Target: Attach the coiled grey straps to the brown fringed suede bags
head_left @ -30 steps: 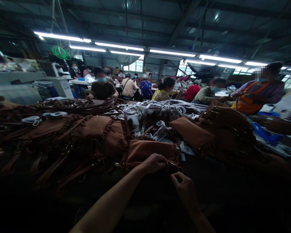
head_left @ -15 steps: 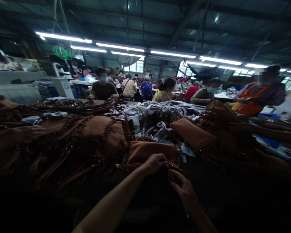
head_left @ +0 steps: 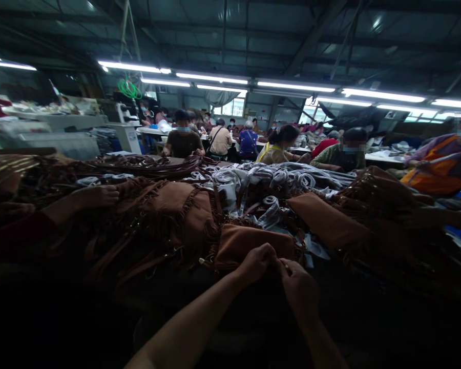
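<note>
A brown fringed bag [head_left: 238, 241] lies on the dark table straight ahead of me. My left hand [head_left: 259, 262] is closed at the bag's near edge, its fingers bent over that edge. Against its fingertips, my right hand [head_left: 297, 284] makes a pinch; whatever sits between those fingers is too small and dark to make out. A pale-tipped strap end or pull [head_left: 205, 262] sticks out at the bag's left corner. The dim light hides the underside of both hands.
More brown fringed bags [head_left: 176, 205] are heaped on the left, others [head_left: 326, 220] on the right. Wrapped straps [head_left: 269, 179] pile up behind. A co-worker's hand [head_left: 100, 196] reaches in from the left. Several people sit farther back; one in an orange apron [head_left: 438, 169] is at right.
My view has swung left, so things appear farther right. My right hand has come up against my left, and its fingers have closed. The co-worker's hand at left reaches farther over the bags.
</note>
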### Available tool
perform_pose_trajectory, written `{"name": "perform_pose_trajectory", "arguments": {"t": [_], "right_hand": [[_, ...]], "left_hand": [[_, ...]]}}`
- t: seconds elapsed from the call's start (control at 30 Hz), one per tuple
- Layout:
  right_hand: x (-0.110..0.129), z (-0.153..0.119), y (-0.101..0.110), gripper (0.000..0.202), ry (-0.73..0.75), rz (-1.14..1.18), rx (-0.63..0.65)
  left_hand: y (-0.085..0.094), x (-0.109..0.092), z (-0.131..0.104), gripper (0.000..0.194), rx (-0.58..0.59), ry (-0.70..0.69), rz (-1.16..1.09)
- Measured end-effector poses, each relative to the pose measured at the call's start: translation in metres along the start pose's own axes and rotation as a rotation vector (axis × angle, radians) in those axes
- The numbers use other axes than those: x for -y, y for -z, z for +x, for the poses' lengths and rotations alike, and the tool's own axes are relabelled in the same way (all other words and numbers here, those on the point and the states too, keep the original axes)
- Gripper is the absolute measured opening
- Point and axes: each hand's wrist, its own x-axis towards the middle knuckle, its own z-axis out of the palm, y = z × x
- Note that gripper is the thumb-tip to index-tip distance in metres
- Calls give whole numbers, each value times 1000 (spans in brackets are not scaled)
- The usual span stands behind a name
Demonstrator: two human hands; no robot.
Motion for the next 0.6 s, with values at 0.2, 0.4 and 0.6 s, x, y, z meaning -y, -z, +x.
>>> {"name": "perform_pose_trajectory", "arguments": {"t": [0.2, 0.4, 0.6], "right_hand": [[-4, 13, 0, 37, 186, -89, 24], [-22, 23, -18, 37, 155, 138, 116], [-31, 14, -31, 37, 150, 171, 25]], "left_hand": [[-2, -3, -3, 12, -53, -13, 11], [45, -26, 29, 22, -65, 41, 612], [85, -32, 73, 38, 198, 36, 1109]]}}
